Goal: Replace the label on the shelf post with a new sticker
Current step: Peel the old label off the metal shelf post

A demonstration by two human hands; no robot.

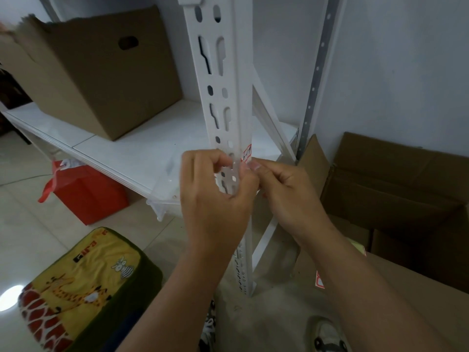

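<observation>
Head cam: label (247,152) is on the shelf post (228,102), both hands pinching just below it. Left hand (215,196) and right hand (284,191) grips closed, contents unclear. Early-ish, I'd guess.

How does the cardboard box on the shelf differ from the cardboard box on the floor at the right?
The box on the shelf stands on the white shelf board; the box on the floor sits low beside the shelf post. The shelf box shows a closed side with a handle cut-out; the floor box lies open, flaps spread. Both are plain brown cardboard.
</observation>
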